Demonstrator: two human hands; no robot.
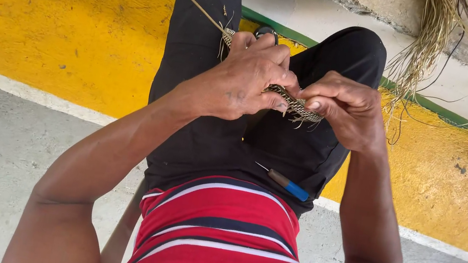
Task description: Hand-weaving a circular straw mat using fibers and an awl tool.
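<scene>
2 hands pinch a narrow woven straw-and-dark-fibre band (290, 100) — left hand (242, 82) and right hand (345, 109) closed on it; light, pliable, likely best gripped near the unfinished end.

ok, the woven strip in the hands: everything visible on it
The woven strip is a narrow flat band plaited from pale and dark fibre, likely straw or reed. It runs diagonally over the lap, tilted down to the right. The left hand covers its middle; the right hand pinches its frayed lower end, where loose ends stick out. One long pale strand trails from its upper end.
</scene>
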